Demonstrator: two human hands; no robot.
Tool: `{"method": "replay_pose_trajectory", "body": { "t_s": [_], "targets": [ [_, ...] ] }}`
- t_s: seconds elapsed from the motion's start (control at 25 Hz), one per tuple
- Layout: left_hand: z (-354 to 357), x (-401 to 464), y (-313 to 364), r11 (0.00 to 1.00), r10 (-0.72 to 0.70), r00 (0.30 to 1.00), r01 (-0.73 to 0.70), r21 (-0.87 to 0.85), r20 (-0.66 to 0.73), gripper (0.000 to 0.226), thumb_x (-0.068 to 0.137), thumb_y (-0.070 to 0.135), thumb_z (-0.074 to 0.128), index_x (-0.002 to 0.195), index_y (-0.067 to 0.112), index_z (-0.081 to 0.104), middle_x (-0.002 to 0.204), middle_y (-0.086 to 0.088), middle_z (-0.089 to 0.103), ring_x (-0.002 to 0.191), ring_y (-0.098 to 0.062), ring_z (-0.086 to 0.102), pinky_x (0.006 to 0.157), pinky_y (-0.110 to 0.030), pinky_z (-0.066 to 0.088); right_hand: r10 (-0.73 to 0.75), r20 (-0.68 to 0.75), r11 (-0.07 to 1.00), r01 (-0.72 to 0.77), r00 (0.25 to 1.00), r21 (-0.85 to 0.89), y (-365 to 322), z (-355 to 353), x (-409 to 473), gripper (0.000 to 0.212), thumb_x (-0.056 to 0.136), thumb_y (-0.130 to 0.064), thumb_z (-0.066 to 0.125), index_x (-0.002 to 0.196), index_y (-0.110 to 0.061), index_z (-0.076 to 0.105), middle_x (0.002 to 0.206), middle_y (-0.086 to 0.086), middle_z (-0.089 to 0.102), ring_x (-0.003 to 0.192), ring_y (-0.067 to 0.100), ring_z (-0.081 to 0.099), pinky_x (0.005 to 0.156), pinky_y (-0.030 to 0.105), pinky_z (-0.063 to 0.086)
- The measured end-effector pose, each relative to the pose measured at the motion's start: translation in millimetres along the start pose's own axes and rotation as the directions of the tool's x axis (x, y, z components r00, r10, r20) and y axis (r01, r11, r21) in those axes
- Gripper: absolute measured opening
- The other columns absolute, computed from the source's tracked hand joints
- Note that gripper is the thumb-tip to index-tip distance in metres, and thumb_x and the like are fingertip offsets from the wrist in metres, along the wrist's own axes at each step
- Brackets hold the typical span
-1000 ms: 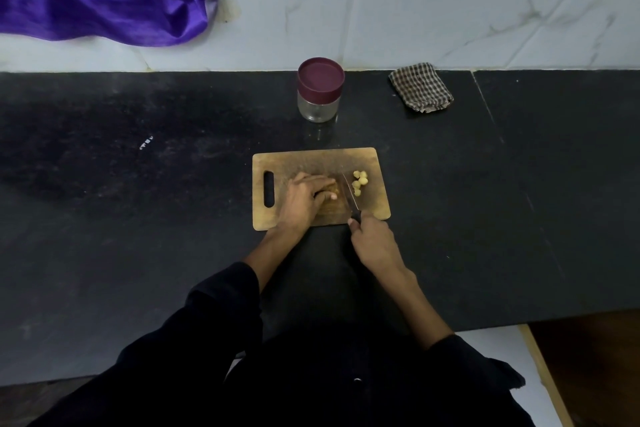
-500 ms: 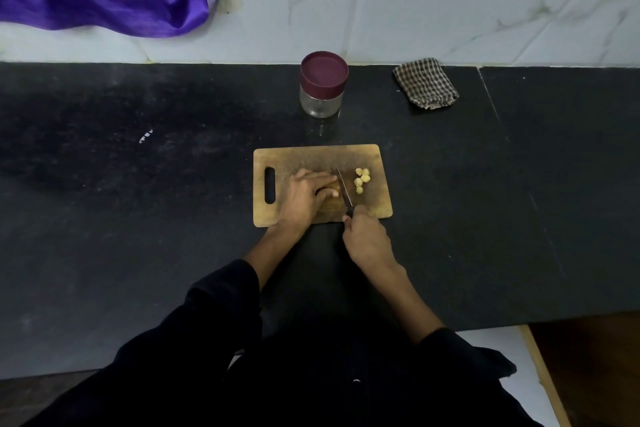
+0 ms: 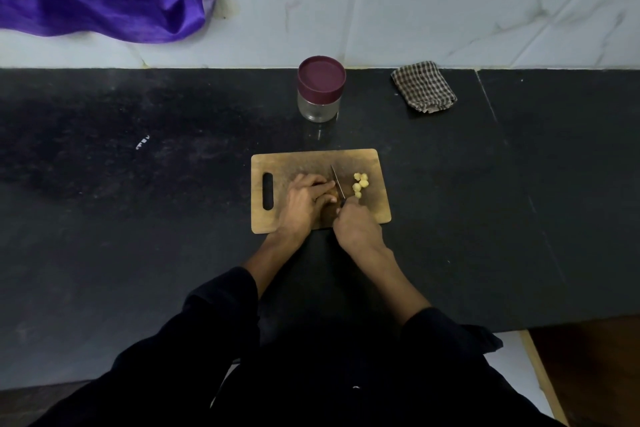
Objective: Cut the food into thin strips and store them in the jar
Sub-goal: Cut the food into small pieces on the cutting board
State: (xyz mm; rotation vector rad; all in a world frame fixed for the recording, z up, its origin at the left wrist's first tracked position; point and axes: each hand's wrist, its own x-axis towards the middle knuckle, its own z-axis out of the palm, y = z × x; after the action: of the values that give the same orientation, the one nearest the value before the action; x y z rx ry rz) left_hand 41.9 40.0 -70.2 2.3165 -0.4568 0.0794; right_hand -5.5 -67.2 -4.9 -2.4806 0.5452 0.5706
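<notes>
Left hand (image 3: 304,196): fingers curled over the food at the cutting board's (image 3: 375,211) middle, pinning it for slicing.
Right hand (image 3: 356,227): wrapped round the knife (image 3: 337,182) handle, blade beside the left fingertips.
Cut pieces (image 3: 360,184): heaped toward the board's right edge, clear of the blade.
Jar (image 3: 320,94): lidded, near the counter's back edge.

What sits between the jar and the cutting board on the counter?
Nothing: in the head view only bare black counter, with the jar's faint reflection, separates the jar from the cutting board.

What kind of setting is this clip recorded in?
Most likely a home kitchen: a dark stone counter against a marble-look wall, with a wooden cutting board, a lidded jar and a checked cloth.
</notes>
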Motion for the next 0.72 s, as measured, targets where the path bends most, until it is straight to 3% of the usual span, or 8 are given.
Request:
{"method": "replay_pose_trajectory", "body": {
  "t_s": [0.56, 0.72],
  "targets": [
    [-3, 0, 3, 0.998, -0.062, 0.998, 0.062, -0.002, 0.029, 0.031, 0.083, 0.020, 0.069, 0.113, 0.012, 0.069, 0.109, -0.002, 0.065, 0.099, -0.018, 0.051, 0.086, -0.023, 0.040, -0.012, 0.032, 0.997, 0.014, 0.999, -0.081, 32, 13, -28, 0.024, 0.105, -0.025, 0.038, 0.121, -0.009, 0.046, 0.115, 0.014, 0.063, 0.105, 0.031, 0.061, 0.076, 0.040, 0.042],
    [-3, -3, 2, 0.999, -0.053, 0.998, 0.053, -0.004, 0.021, 0.030, 0.084, 0.019, 0.068, 0.114, 0.013, 0.069, 0.111, -0.001, 0.064, 0.100, -0.016, 0.051, 0.086, -0.017, 0.037, 0.014, -0.001, 0.999, -0.014, 1.000, -0.041, 33, 9, -26, 0.025, 0.105, -0.026, 0.038, 0.120, -0.009, 0.049, 0.115, 0.014, 0.062, 0.105, 0.031, 0.061, 0.082, 0.043, 0.048]
  ]
}}
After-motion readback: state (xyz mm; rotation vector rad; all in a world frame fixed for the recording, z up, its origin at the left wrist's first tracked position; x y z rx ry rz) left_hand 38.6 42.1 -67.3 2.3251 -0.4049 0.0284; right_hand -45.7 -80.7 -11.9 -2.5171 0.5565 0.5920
